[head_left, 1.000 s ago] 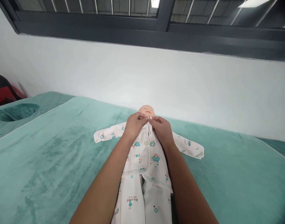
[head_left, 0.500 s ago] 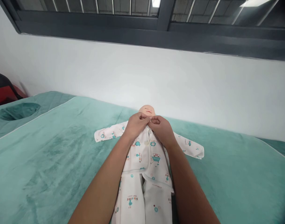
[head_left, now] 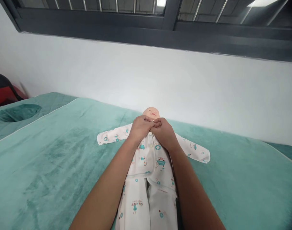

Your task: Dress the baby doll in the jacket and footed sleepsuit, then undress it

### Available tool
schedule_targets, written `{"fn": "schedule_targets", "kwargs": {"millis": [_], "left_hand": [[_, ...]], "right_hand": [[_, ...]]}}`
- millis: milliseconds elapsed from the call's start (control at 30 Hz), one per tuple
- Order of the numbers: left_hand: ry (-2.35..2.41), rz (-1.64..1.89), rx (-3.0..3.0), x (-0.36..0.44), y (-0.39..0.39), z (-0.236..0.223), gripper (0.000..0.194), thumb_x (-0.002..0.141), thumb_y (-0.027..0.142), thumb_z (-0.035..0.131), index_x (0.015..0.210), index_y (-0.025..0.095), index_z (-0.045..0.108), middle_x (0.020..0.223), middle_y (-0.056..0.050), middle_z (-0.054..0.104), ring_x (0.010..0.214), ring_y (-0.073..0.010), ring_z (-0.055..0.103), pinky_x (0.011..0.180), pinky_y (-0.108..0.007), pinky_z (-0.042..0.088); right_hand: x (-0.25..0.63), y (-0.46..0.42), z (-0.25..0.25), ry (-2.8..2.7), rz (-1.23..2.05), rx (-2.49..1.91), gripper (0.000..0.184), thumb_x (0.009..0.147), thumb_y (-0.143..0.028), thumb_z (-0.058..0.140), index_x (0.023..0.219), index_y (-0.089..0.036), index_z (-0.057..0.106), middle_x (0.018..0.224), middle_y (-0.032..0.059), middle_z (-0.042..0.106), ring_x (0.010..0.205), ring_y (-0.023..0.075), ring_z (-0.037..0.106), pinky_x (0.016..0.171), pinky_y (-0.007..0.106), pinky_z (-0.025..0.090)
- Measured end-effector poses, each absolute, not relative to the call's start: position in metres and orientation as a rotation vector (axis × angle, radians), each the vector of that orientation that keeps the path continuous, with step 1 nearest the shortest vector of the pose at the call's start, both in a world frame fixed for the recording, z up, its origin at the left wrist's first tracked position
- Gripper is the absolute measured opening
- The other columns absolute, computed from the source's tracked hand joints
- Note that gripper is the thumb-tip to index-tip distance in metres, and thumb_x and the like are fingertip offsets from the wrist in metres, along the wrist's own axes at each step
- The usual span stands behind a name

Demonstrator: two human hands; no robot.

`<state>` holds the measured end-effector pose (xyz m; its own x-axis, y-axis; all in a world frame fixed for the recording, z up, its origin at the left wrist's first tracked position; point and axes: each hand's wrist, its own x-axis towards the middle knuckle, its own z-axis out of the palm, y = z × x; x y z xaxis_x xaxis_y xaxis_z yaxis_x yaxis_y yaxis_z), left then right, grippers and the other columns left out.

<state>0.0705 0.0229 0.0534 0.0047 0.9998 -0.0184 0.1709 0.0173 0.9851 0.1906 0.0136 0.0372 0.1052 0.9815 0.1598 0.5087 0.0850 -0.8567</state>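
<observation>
A baby doll (head_left: 151,112) lies on its back, its head toward the wall. It wears a white printed baby jacket (head_left: 146,159) with sleeves spread to both sides, and matching trousers (head_left: 137,204). My left hand (head_left: 142,127) and my right hand (head_left: 163,131) meet just below the doll's chin, thumbs and fingertips pinched on the jacket's neckline. The bit of cloth between the fingertips is mostly hidden. Just under the hands a small round button (head_left: 150,133) shows on the front opening. Further down, the jacket's lower edges part over the trousers.
A green plush cover (head_left: 64,153) spreads beneath the doll, with a round hole (head_left: 18,112) at the left. Behind stands a white wall (head_left: 107,73) under a dark window frame (head_left: 136,28) with metal bars. A red and black object (head_left: 3,92) sits at the far left edge.
Both hands stay at the collar while the fingertips shift slightly. The right hand has turned inward, its fingers now more curled. A button below the hands shows more clearly.
</observation>
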Motion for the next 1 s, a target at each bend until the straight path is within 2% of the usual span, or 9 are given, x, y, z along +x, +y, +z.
{"fn": "schedule_targets", "kwargs": {"millis": [100,200,333,500,700,900,1000], "left_hand": [[1.277,1.139,1.284,0.069,0.022,0.053,0.022,0.061,0.013,0.06,0.081,0.016,0.069,0.068,0.0,0.063,0.059,-0.0107,0.053,0.054,-0.022,0.038],[1.187,1.177,1.243,0.067,0.022,0.053,0.031,0.061,0.009,0.055,0.087,0.015,0.069,0.073,-0.002,0.065,0.062,-0.0117,0.056,0.057,-0.022,0.041],[1.157,1.178,1.253,0.066,0.024,0.051,0.028,0.065,0.013,0.058,0.091,0.014,0.069,0.082,-0.006,0.069,0.073,-0.0161,0.062,0.064,-0.025,0.045],[1.197,1.162,1.361,0.065,0.022,0.05,0.027,0.07,0.016,0.058,0.095,0.015,0.069,0.086,-0.005,0.068,0.075,-0.0155,0.061,0.066,-0.025,0.045],[1.311,1.088,1.564,0.065,0.018,0.05,0.033,0.073,0.014,0.054,0.102,0.019,0.069,0.093,-0.005,0.067,0.08,-0.0172,0.061,0.071,-0.028,0.046],[1.386,1.193,1.696,0.065,0.016,0.046,0.028,0.079,0.01,0.047,0.093,0.017,0.071,0.107,-0.007,0.068,0.1,-0.0193,0.061,0.089,-0.031,0.046],[1.405,1.171,1.684,0.054,0.004,0.055,0.023,0.08,0.018,0.053,0.097,0.017,0.069,0.101,-0.007,0.068,0.086,-0.0172,0.062,0.077,-0.028,0.05]], "right_hand": [[0.196,0.015,0.035,-1.478,0.86,-1.466,0.035,0.067,-0.033,0.068,0.098,-0.023,0.054,0.069,-0.0055,0.057,0.065,0.015,0.054,0.06,0.028,0.041],[0.203,0.015,0.035,-1.425,1.04,-1.342,0.045,0.065,-0.038,0.075,0.102,-0.022,0.054,0.072,-0.0057,0.056,0.062,0.0123,0.051,0.059,0.026,0.04],[0.209,0.016,0.033,-1.319,1.173,-1.198,0.037,0.068,-0.034,0.074,0.099,-0.021,0.058,0.074,-0.005,0.055,0.061,0.0097,0.049,0.058,0.025,0.039],[0.21,0.021,0.026,-1.288,1.133,-1.182,0.026,0.067,-0.024,0.068,0.093,-0.022,0.062,0.077,-0.0038,0.057,0.056,0.0083,0.046,0.053,0.025,0.037],[0.207,0.023,0.022,-1.305,0.976,-1.272,0.021,0.066,-0.024,0.063,0.088,-0.022,0.064,0.08,-0.0023,0.061,0.057,0.0094,0.047,0.054,0.026,0.037],[0.203,0.018,0.028,-1.222,0.957,-1.273,0.018,0.069,-0.028,0.061,0.086,-0.022,0.062,0.062,-0.0051,0.052,0.055,0.0112,0.046,0.055,0.026,0.037],[0.201,0.003,0.043,-1.365,0.816,-1.415,0.014,0.075,-0.036,0.058,0.074,-0.022,0.058,0.06,-0.0047,0.051,0.057,0.0121,0.045,0.057,0.027,0.036]]}}
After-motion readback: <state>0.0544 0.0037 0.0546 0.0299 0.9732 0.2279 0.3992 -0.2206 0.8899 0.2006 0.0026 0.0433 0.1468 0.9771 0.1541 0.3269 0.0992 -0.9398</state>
